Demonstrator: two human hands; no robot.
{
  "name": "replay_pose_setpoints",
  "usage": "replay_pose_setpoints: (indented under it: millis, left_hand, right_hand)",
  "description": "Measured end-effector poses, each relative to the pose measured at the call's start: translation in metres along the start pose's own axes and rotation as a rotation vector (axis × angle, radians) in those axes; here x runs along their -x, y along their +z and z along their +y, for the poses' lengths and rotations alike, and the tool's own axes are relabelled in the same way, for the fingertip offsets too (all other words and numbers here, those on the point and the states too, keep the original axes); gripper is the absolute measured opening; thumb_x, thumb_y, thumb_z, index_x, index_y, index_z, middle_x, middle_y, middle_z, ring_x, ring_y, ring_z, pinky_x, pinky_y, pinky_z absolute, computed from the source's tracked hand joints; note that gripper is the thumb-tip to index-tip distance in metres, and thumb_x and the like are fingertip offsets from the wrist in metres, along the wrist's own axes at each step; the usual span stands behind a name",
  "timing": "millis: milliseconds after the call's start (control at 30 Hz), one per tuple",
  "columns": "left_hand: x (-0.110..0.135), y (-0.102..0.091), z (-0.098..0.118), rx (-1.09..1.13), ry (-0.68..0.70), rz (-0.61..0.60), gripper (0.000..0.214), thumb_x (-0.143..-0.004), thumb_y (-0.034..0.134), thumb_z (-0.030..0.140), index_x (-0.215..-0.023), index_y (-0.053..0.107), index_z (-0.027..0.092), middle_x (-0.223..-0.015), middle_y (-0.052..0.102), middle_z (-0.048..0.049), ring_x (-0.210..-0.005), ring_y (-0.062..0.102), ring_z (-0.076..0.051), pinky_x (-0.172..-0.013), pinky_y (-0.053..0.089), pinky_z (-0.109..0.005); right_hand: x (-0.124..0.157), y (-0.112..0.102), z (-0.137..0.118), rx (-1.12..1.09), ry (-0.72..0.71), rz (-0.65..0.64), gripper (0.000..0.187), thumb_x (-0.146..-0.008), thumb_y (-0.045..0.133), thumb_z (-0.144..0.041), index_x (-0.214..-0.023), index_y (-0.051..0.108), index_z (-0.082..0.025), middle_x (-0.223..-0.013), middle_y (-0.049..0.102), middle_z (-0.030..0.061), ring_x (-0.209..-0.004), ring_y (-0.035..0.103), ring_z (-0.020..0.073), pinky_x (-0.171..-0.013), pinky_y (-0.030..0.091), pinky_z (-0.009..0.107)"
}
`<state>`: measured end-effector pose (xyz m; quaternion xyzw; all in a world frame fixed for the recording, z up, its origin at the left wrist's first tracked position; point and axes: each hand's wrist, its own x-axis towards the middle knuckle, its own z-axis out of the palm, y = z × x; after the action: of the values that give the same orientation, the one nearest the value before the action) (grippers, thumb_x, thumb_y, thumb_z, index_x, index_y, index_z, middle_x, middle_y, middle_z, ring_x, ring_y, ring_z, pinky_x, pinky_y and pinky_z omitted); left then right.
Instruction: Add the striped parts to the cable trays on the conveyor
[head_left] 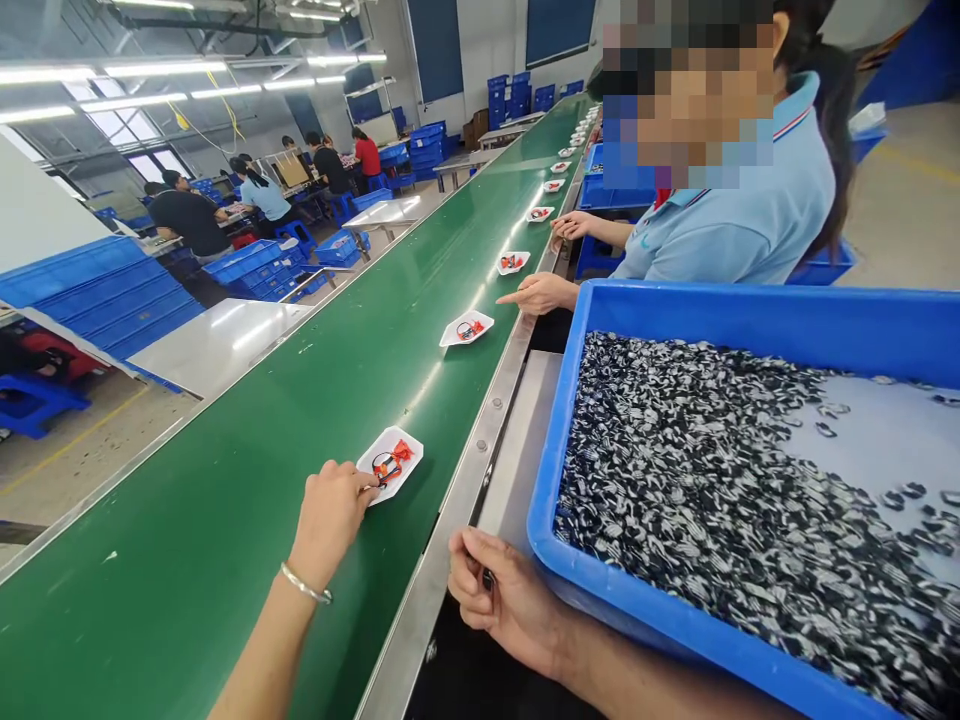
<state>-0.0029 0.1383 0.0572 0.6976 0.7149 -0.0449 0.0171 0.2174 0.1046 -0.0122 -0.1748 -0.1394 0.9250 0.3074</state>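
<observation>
My left hand (334, 515), with a silver bangle on the wrist, reaches over the green belt to a white tray (393, 484). Its fingertips are pinched together at the tray's near side, at a dark bit I cannot make out. Inside that tray lie a black loop and a red-orange piece (403, 451). My right hand (514, 605) is curled beside the belt's metal edge, left of a blue bin (551, 545). A small black piece (487, 579) shows between its fingers. Many small black-and-white pieces (675, 470) fill much of the bin.
The green conveyor belt (247, 480) runs away from me, carrying several more trays, the nearest being a white tray (466, 329). A co-worker in a light blue shirt (739, 215) sits ahead on the right, hands at the belt's edge. Steel tables (217, 340) and blue crates stand left.
</observation>
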Motion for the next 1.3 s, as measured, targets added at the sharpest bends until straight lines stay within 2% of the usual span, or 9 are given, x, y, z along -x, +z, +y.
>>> replay_pose_setpoints:
  millis: [467,700,800,900,1000,1067,1133,1200,1300]
  left_hand:
    - [0.018,0.01,-0.014,0.141,0.058,-0.047,0.032,-0.087,0.037,0.039,-0.08,0.067,0.029,-0.082,0.062,-0.0002,-0.075,0.045,-0.016,-0.07,0.032,-0.03]
    - [0.04,0.004,-0.037,0.241,-0.043,-0.117,0.032,-0.085,0.037,0.041,-0.09,0.066,0.029,-0.084,0.061,-0.0002,-0.078,0.048,-0.017,-0.071,0.035,-0.03]
    - [0.056,-0.004,-0.039,0.224,-0.088,-0.027,0.031,-0.086,0.037,0.038,-0.092,0.065,0.029,-0.08,0.06,0.0003,-0.074,0.049,-0.016,-0.068,0.036,-0.03]
    - [0.076,-0.01,-0.009,0.201,-0.092,0.238,0.025,-0.086,0.041,0.036,-0.092,0.064,0.027,-0.079,0.059,0.0002,-0.073,0.051,-0.015,-0.067,0.037,-0.029]
    - [0.091,-0.001,0.052,0.201,0.172,0.48,0.018,-0.086,0.045,0.025,-0.091,0.063,0.025,-0.082,0.062,-0.001,-0.077,0.052,-0.014,-0.069,0.038,-0.029]
    - [0.094,0.014,0.094,0.143,0.297,0.508,0.021,-0.087,0.043,0.021,-0.095,0.062,0.021,-0.094,0.062,-0.005,-0.087,0.052,-0.018,-0.075,0.039,-0.035]
    - [0.091,0.03,0.123,0.079,0.293,0.504,0.028,-0.087,0.037,0.017,-0.104,0.059,0.014,-0.101,0.059,-0.0102,-0.097,0.049,-0.023,-0.086,0.037,-0.043]
    - [0.086,0.043,0.135,0.056,0.282,0.464,0.03,-0.086,0.038,0.015,-0.108,0.057,0.01,-0.1,0.058,-0.011,-0.097,0.048,-0.023,-0.092,0.034,-0.045]
    - [0.08,0.054,0.131,0.133,0.302,0.449,0.024,-0.085,0.041,0.014,-0.102,0.058,0.011,-0.095,0.057,-0.0084,-0.092,0.047,-0.02,-0.094,0.033,-0.044]
  right_hand:
    - [0.0,-0.001,0.001,0.008,0.01,0.004,0.022,-0.085,0.049,-0.039,-0.087,0.05,-0.017,-0.059,0.042,-0.0046,-0.045,0.03,0.003,-0.045,0.015,0.02]
    - [0.0,-0.001,0.0,0.012,0.016,0.006,0.023,-0.085,0.05,-0.04,-0.087,0.05,-0.017,-0.059,0.042,-0.0049,-0.045,0.03,0.003,-0.044,0.016,0.019]
    - [0.0,0.0,0.0,0.005,0.024,0.022,0.023,-0.085,0.05,-0.04,-0.087,0.052,-0.017,-0.06,0.043,-0.0042,-0.046,0.032,0.0034,-0.044,0.018,0.019]
    - [0.0,0.002,0.002,-0.013,0.016,0.045,0.023,-0.085,0.051,-0.038,-0.087,0.053,-0.016,-0.066,0.049,-0.001,-0.051,0.041,0.0057,-0.047,0.027,0.019]
    - [-0.001,0.002,0.004,-0.032,-0.008,0.092,0.023,-0.085,0.051,-0.036,-0.089,0.055,-0.014,-0.076,0.057,0.0033,-0.066,0.053,0.0102,-0.06,0.039,0.022]
    - [-0.001,0.001,0.005,-0.075,0.001,0.136,0.021,-0.084,0.053,-0.034,-0.089,0.057,-0.014,-0.081,0.058,0.0039,-0.075,0.056,0.0115,-0.07,0.043,0.024]
    - [-0.002,-0.002,0.004,-0.148,0.034,0.175,0.017,-0.082,0.056,-0.031,-0.089,0.059,-0.015,-0.084,0.059,0.0025,-0.079,0.056,0.0103,-0.076,0.043,0.023]
    - [-0.004,-0.004,0.002,-0.22,0.073,0.182,0.015,-0.082,0.057,-0.027,-0.089,0.059,-0.015,-0.084,0.058,0.0013,-0.08,0.056,0.0086,-0.077,0.044,0.02]
    - [-0.005,-0.005,0.0,-0.297,0.098,0.173,0.014,-0.083,0.055,-0.024,-0.092,0.06,-0.015,-0.083,0.058,0.0006,-0.079,0.056,0.0067,-0.075,0.046,0.016]
